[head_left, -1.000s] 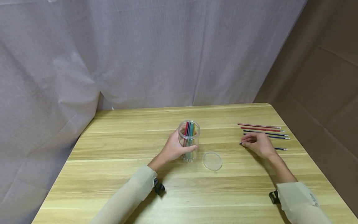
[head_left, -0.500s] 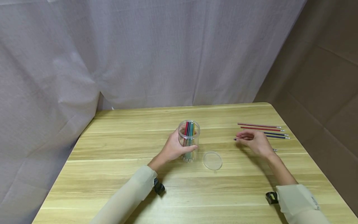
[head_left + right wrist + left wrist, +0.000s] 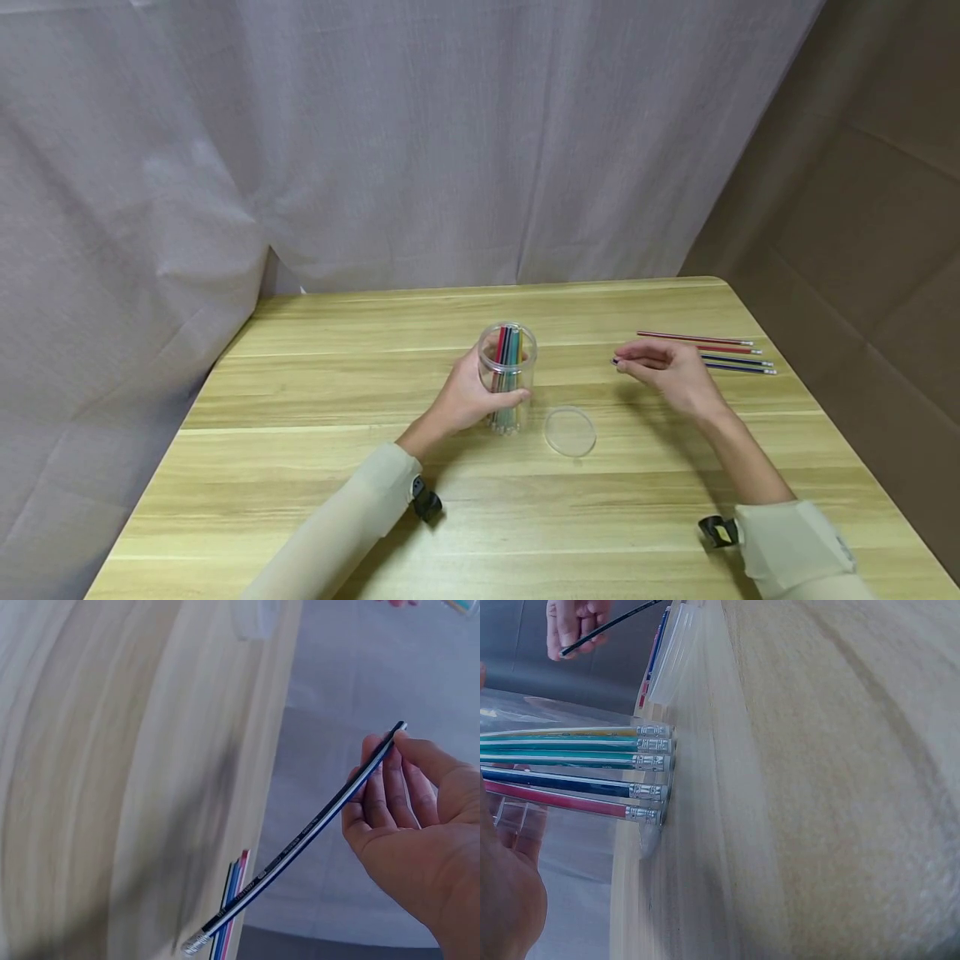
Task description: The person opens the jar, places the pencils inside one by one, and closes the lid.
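Note:
My left hand (image 3: 468, 396) grips a clear plastic jar (image 3: 532, 379) around its side, thumb across the front. The jar stands upright with its mouth uncovered. Inside are several pencils (image 3: 570, 760) in red, dark blue, teal and yellow, their metal eraser ends at the bottom. My right hand (image 3: 678, 382) pinches a dark blue striped pencil (image 3: 300, 838) between thumb and fingertips at its unsharpened-looking tip. The pencil slants, its eraser end hanging lower in the right wrist view. In the head view the hand hides most of it.
A round clear lid (image 3: 570, 432) lies flat just right of the jar. Beyond my right hand, several red and dark blue pencils (image 3: 741, 362) lie in a row near the right edge of the wooden table (image 3: 375, 533). Grey cloth (image 3: 405, 150) hangs behind.
My right hand has moved left and raised the dark blue pencil off the table, from its place nearest me in the row. My left hand and the jar have stayed put.

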Demonstrator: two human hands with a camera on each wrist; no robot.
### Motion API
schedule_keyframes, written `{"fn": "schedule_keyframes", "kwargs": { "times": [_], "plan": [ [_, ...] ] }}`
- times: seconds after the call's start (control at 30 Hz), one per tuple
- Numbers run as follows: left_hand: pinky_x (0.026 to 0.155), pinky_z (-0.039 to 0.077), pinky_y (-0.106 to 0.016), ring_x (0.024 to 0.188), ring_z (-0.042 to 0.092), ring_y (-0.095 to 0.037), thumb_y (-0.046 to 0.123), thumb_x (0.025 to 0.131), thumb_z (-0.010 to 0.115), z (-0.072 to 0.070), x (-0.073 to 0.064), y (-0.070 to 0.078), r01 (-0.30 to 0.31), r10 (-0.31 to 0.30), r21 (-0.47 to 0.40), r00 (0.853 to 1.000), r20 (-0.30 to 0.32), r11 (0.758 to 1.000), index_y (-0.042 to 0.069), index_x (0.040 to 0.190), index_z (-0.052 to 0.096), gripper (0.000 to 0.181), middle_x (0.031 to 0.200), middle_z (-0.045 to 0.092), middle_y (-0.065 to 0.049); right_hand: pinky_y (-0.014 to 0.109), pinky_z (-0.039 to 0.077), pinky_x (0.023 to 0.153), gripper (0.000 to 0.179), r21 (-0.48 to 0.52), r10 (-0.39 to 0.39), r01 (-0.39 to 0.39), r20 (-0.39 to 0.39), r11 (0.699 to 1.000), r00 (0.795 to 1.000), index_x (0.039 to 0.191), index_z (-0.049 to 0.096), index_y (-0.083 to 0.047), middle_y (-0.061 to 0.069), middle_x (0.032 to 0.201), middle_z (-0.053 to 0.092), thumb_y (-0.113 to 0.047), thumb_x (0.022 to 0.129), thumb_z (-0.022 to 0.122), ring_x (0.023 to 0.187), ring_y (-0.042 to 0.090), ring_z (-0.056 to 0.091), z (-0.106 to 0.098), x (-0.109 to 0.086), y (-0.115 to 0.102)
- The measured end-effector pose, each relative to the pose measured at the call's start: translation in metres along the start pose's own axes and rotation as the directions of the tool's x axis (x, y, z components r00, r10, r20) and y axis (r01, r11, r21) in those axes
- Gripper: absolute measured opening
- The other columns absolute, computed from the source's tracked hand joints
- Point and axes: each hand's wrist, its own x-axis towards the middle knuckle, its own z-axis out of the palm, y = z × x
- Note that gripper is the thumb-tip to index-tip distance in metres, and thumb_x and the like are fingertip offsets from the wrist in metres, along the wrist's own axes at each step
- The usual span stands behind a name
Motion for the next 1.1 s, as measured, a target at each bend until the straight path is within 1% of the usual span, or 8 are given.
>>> {"fn": "schedule_keyframes", "kwargs": {
  "times": [0.17,0.27,0.33,0.47,0.63,0.77,0.93,1.1],
  "plan": [
    [0.104,0.056,-0.04,0.12,0.068,-0.021,0.012,0.083,0.093,0.0,0.0,0.0,0.005,-0.005,-0.019,1.0,0.009,1.0,0.015,0.145,0.053,0.074,0.135,0.068,-0.015,0.017,0.059,0.082,0.031,0.063,-0.017,0.017,0.001,0.998,1.0,0.121,0.072,0.01,0.004,0.108,0.079,-0.007,0.096,0.08,0.098,0.002,0.074,0.007,-0.002,-0.013],
    [0.103,0.056,-0.04,0.12,0.068,-0.022,0.011,0.083,0.092,0.0,0.001,0.0,0.003,-0.002,-0.02,1.0,0.012,1.0,0.014,0.146,0.053,0.074,0.136,0.066,-0.021,0.018,0.059,0.083,0.03,0.093,-0.041,0.041,-0.001,0.995,0.999,0.119,0.072,0.011,-0.001,0.106,0.079,-0.006,0.096,0.079,0.098,0.004,0.075,0.011,-0.003,-0.02],
    [0.103,0.057,-0.041,0.12,0.068,-0.022,0.012,0.083,0.092,0.0,0.001,-0.001,0.0,0.0,-0.015,1.0,0.013,1.0,0.014,0.146,0.053,0.074,0.136,0.066,-0.022,0.018,0.059,0.084,0.031,0.114,-0.05,0.05,-0.003,0.992,0.999,0.12,0.071,0.012,-0.003,0.105,0.079,-0.006,0.097,0.079,0.098,0.004,0.075,0.014,-0.005,-0.025],
    [0.102,0.057,-0.042,0.12,0.068,-0.022,0.012,0.083,0.092,0.0,0.001,0.0,-0.002,0.003,-0.014,1.0,0.013,1.0,0.014,0.146,0.053,0.074,0.136,0.067,-0.021,0.02,0.06,0.084,0.03,0.148,-0.077,0.076,0.0,0.986,0.997,0.12,0.069,0.014,0.0,0.106,0.079,-0.004,0.098,0.076,0.098,0.008,0.076,0.017,-0.007,-0.034],
    [0.103,0.056,-0.044,0.119,0.068,-0.022,0.013,0.082,0.093,0.0,0.0,0.0,0.0,0.0,-0.009,1.0,0.005,1.0,0.015,0.145,0.054,0.074,0.135,0.067,-0.02,0.022,0.061,0.083,0.025,0.16,-0.123,0.121,0.003,0.98,0.992,0.119,0.07,0.011,0.004,0.106,0.08,-0.002,0.099,0.075,0.097,0.01,0.076,0.019,-0.01,-0.047],
    [0.103,0.056,-0.046,0.119,0.068,-0.023,0.013,0.082,0.093,0.0,0.0,0.001,0.001,-0.001,-0.012,1.0,0.001,1.0,0.014,0.144,0.055,0.074,0.135,0.067,-0.018,0.022,0.061,0.083,0.025,0.188,-0.134,0.13,0.009,0.973,0.991,0.119,0.07,0.011,0.004,0.106,0.08,-0.002,0.098,0.075,0.096,0.013,0.076,0.021,-0.012,-0.059],
    [0.103,0.055,-0.045,0.12,0.067,-0.023,0.01,0.081,0.094,0.0,0.0,0.001,0.012,-0.012,-0.008,1.0,-0.003,1.0,0.014,0.146,0.054,0.076,0.136,0.067,-0.017,0.024,0.061,0.084,0.027,0.241,-0.152,0.144,0.014,0.96,0.988,0.119,0.07,0.011,0.01,0.107,0.079,-0.003,0.097,0.077,0.096,0.016,0.076,0.022,-0.015,-0.074],
    [0.104,0.055,-0.046,0.121,0.067,-0.024,0.008,0.08,0.093,0.001,0.001,0.0,0.005,-0.005,-0.016,1.0,-0.001,1.0,0.014,0.147,0.053,0.078,0.137,0.066,-0.018,0.023,0.06,0.083,0.025,0.268,-0.175,0.168,0.002,0.949,0.984,0.119,0.071,0.008,0.006,0.105,0.078,-0.001,0.096,0.078,0.094,0.014,0.074,0.024,-0.019,-0.089]
  ]
}}
